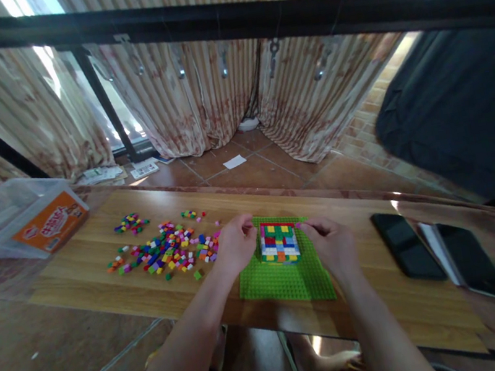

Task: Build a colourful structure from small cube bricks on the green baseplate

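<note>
A green baseplate (286, 286) lies on the wooden table, bearing a small square build of colored toy bricks (279, 244) with red, white, blue, yellow, green and orange pieces. My right hand (335, 247) is at the build's upper right corner, its thumb and forefinger pinching a small purple brick (299, 225). Just left of the build, above the baseplate's edge, my left hand (237, 241) has its fingers curled together; whatever may be in them is hidden. Loose bricks (170, 245) of many colors are spread to the left of my left hand.
A clear plastic box (21, 215) with an orange label stands at the table's left end. To the right lie a black phone (407, 245) and a second dark device (473, 259). A black bar (221, 17) crosses in front of the curtains (195, 93).
</note>
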{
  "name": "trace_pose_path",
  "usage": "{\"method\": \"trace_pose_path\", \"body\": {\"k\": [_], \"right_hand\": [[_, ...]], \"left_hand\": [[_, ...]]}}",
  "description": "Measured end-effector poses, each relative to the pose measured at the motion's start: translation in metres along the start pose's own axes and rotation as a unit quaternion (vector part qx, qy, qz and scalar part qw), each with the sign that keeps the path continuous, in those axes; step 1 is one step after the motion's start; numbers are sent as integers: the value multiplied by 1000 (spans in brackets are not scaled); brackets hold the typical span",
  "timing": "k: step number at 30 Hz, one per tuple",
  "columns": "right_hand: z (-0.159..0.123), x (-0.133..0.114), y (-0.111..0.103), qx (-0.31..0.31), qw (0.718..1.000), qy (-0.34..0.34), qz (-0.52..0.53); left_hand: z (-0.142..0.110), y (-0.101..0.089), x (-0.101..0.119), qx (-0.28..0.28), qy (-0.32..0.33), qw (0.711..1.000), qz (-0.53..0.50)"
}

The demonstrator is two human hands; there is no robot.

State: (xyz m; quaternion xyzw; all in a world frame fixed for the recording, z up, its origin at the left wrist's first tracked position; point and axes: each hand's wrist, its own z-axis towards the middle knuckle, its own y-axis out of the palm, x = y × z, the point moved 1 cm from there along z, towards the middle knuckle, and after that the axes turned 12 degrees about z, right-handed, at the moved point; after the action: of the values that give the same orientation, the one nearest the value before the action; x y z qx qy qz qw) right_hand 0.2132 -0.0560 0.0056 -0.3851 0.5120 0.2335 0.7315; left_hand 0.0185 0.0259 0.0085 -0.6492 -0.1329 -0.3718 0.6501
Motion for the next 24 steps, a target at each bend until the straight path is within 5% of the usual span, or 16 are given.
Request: {"method": "trace_pose_path", "body": {"k": [9,24], "right_hand": [[-10,-5,10,5,995,-14,-96],[-3,16,8,-80,983,93,139]], "left_hand": [[-3,11,3,-52,11,999,-2],[-4,15,2,-45,15,999,-5]]}}
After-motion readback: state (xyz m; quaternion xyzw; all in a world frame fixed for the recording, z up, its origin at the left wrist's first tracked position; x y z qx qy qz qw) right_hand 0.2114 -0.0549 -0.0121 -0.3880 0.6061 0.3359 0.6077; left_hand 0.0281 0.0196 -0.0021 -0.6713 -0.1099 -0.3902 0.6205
